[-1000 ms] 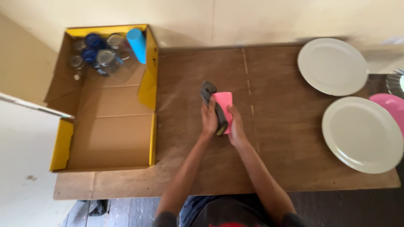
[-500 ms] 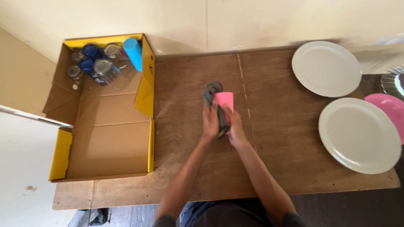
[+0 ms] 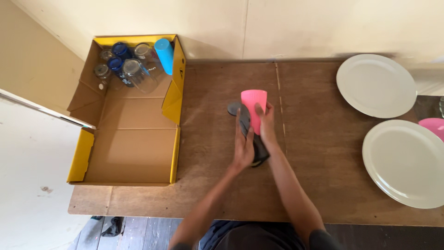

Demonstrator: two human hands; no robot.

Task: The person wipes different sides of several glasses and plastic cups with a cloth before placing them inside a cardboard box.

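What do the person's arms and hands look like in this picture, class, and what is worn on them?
Both arms are bare from the short dark sleeves down. The left hand and right hand wear no gloves; no rings, watch or bracelets can be made out.

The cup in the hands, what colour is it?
Pink. The cup shows best in the head view, held with a grey cloth.

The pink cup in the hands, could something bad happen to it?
Maybe. The pink cup is held only by the right hand while the left hand presses a grey cloth against it, so it might slip onto the wooden table. The white plates lie apart to the right, so they look safe.
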